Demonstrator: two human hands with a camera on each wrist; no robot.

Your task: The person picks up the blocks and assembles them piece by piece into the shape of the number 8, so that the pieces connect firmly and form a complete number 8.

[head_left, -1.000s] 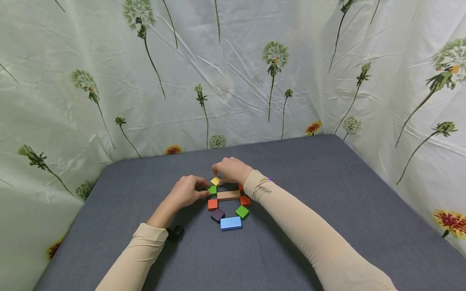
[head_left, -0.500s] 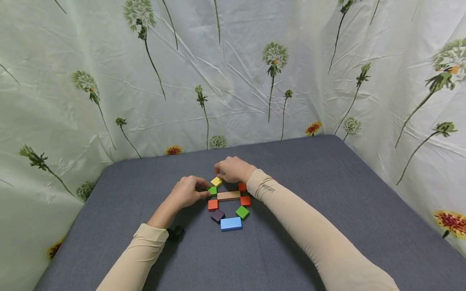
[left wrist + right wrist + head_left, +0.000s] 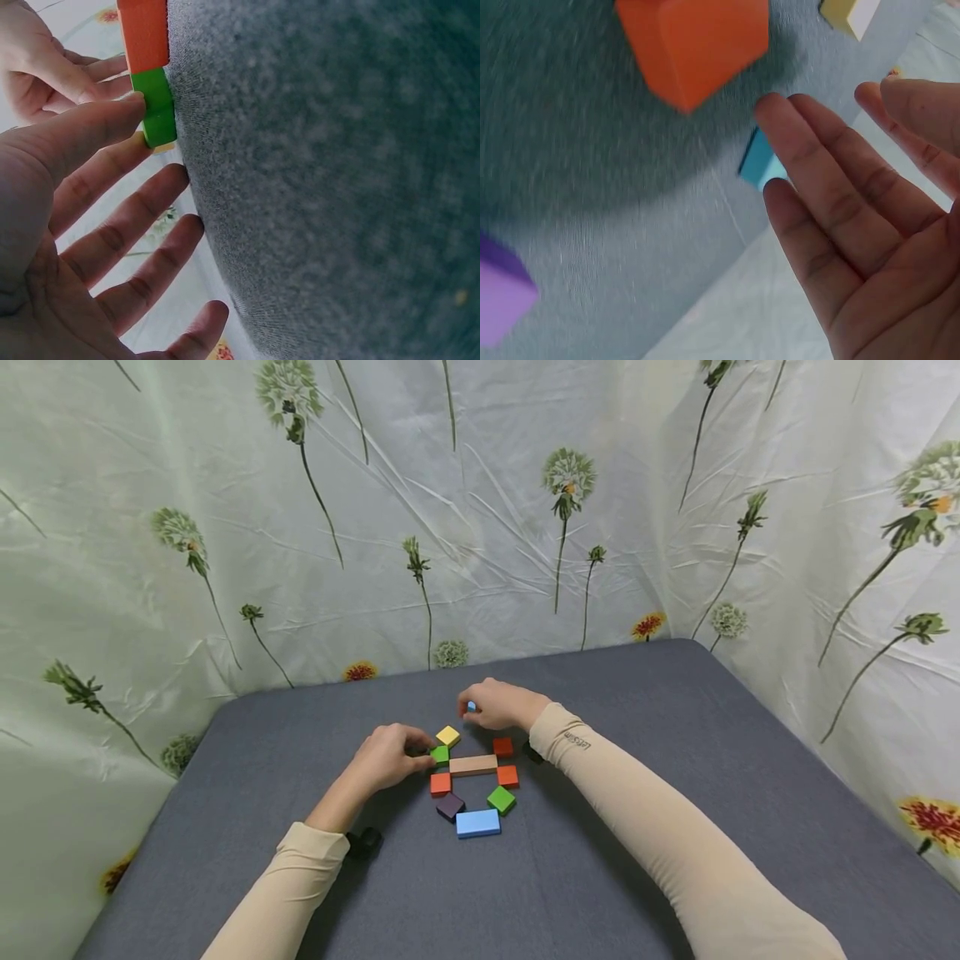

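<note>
In the head view my left hand (image 3: 388, 758) is at the left of the block group, its thumb and index finger pinching a green block (image 3: 439, 756). The left wrist view shows the thumb on this green block (image 3: 157, 109), with the other fingers spread. My right hand (image 3: 498, 703) is beyond the group, around a small light-blue block (image 3: 472, 707). In the right wrist view its fingers are loosely extended, partly hiding the light-blue block (image 3: 759, 159) on the cloth. A yellow block (image 3: 447, 737) lies between the hands, touched by neither.
Around a tan wooden bar (image 3: 473, 765) lie red blocks (image 3: 440, 784), a dark purple block (image 3: 451, 807), a blue rectangular block (image 3: 477, 823) and another green block (image 3: 502, 800). A bright purple block (image 3: 502, 292) shows in the right wrist view. A flowered curtain (image 3: 495, 560) hangs behind the grey table (image 3: 600, 893).
My right hand has left the yellow block and moved right and away to the light-blue block, which has come into view. My left hand has stayed at the green block.
</note>
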